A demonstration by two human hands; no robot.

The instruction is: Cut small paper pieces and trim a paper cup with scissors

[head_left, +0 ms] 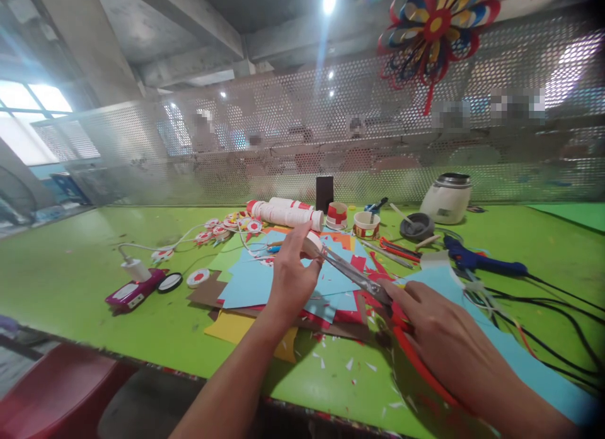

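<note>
In the head view my left hand point(293, 269) pinches a small white rounded paper piece point(312, 244) between thumb and fingers. Red-handled scissors point(362, 278) are gripped in my right hand point(437, 329), their blades pointing left with the tips at the paper piece's edge. Whether the blades are cutting into it, I cannot tell. Beneath both hands lies a pile of light blue paper sheets point(248, 281), with red, yellow and brown sheets under it. White paper scraps point(350, 364) are scattered on the green table in front.
Stacked paper cups point(288, 213), a red-and-white cup point(337, 216) and a paper bowl point(366, 225) stand behind the pile. A blue glue gun point(486, 261) with black cables lies right, near a white jar point(445, 199). A purple power strip point(135, 292) sits left.
</note>
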